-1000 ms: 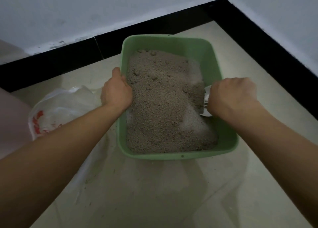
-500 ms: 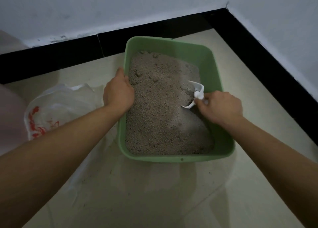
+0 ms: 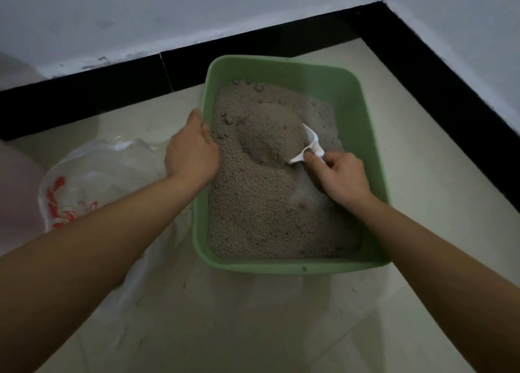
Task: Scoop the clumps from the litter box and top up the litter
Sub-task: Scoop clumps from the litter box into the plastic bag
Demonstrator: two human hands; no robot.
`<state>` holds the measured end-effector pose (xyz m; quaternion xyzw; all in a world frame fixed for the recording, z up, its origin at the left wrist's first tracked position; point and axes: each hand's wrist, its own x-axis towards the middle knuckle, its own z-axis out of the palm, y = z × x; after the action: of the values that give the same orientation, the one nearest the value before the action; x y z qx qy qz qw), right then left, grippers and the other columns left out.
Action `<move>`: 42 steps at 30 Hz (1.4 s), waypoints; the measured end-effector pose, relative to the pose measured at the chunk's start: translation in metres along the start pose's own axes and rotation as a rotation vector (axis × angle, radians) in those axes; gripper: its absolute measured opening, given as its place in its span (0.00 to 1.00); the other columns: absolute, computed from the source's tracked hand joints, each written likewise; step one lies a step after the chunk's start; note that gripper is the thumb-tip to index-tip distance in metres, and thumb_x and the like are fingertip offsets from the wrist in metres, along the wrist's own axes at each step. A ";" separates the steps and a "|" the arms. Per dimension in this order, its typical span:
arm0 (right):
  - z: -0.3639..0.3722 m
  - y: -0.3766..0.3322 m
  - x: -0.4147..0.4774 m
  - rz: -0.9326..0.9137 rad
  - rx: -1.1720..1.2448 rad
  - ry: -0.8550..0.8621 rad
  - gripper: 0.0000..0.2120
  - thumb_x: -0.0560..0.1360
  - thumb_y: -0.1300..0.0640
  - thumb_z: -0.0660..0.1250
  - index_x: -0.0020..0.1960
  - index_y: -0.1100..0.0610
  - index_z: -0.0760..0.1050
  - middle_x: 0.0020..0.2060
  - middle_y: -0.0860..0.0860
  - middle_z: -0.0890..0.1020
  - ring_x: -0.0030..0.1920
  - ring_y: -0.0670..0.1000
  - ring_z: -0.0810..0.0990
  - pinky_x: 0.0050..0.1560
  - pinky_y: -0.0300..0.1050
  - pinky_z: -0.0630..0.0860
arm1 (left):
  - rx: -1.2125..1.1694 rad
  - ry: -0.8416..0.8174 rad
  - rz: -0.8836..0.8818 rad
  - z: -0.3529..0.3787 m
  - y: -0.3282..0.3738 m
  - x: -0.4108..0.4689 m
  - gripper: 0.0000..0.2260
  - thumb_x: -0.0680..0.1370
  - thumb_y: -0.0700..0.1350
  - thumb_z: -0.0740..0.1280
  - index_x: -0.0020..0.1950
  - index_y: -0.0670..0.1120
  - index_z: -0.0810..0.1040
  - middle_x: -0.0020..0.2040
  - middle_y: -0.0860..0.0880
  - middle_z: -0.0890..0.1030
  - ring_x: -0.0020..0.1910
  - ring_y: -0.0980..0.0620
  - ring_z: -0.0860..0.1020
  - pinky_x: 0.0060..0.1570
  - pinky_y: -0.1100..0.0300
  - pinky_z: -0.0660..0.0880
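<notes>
Currently the right hand [image 3: 342, 177] is inside the litter box, over its right half, with fingers and thumb pinched around the short handle of a white scoop [image 3: 308, 146]. The scoop bowl faces the left side of the box and is partly sunk in the litter [image 3: 267, 209], with a rounded heap of grains piled against its open side. The left hand [image 3: 191, 153] grips the left rim of the box near the far left corner: the thumb lies along the outside of the rim, and the fingers curl over it toward the inside. Both forearms are bare and reach in from the near edge of the view. The litter box [image 3: 281, 268] is a green rectangular plastic tray with rounded corners; it rests on the floor [image 3: 225, 330], close to the corner of the room. Grey-brown granular litter covers most of the tray bottom, and a few small lumps [image 3: 253, 87] show along the far edge of the fill. A clear plastic bag [image 3: 92, 175] with red print lies on the floor just beside the left side of the box. A black skirting board [image 3: 84, 97] runs along the base of the pale walls [image 3: 168, 12] behind and to the right of the box.
</notes>
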<state>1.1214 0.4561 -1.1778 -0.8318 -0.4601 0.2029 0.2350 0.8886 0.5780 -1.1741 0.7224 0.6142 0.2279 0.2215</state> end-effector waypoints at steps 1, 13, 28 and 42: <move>0.001 -0.001 -0.003 0.005 0.074 0.020 0.22 0.76 0.37 0.64 0.29 0.49 0.75 0.22 0.49 0.73 0.24 0.45 0.69 0.29 0.43 0.64 | 0.000 -0.001 0.000 -0.001 0.001 0.000 0.12 0.83 0.45 0.53 0.63 0.44 0.69 0.45 0.43 0.76 0.47 0.39 0.76 0.41 0.54 0.65; -0.032 0.002 -0.054 -0.042 0.197 0.184 0.25 0.76 0.39 0.67 0.36 0.61 0.76 0.24 0.46 0.64 0.26 0.43 0.61 0.30 0.44 0.61 | -0.011 -0.028 -0.030 -0.008 0.014 -0.005 0.11 0.83 0.46 0.53 0.59 0.41 0.70 0.46 0.42 0.76 0.42 0.44 0.71 0.40 0.55 0.63; -0.071 0.017 -0.141 0.054 0.053 0.170 0.29 0.75 0.37 0.65 0.30 0.61 0.66 0.20 0.48 0.62 0.24 0.46 0.62 0.29 0.45 0.60 | -0.106 -0.061 -0.119 -0.021 0.007 -0.070 0.16 0.84 0.48 0.52 0.68 0.40 0.64 0.58 0.35 0.76 0.55 0.35 0.76 0.48 0.50 0.68; -0.070 0.020 -0.153 0.103 0.086 0.182 0.29 0.75 0.37 0.65 0.27 0.57 0.64 0.18 0.47 0.64 0.24 0.49 0.65 0.30 0.46 0.63 | -0.081 -0.068 -0.101 -0.021 0.000 -0.106 0.15 0.84 0.45 0.52 0.67 0.40 0.66 0.58 0.35 0.76 0.53 0.34 0.76 0.44 0.52 0.66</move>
<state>1.0982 0.3007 -1.1145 -0.8586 -0.3842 0.1578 0.3006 0.8609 0.4739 -1.1636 0.6882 0.6321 0.2165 0.2827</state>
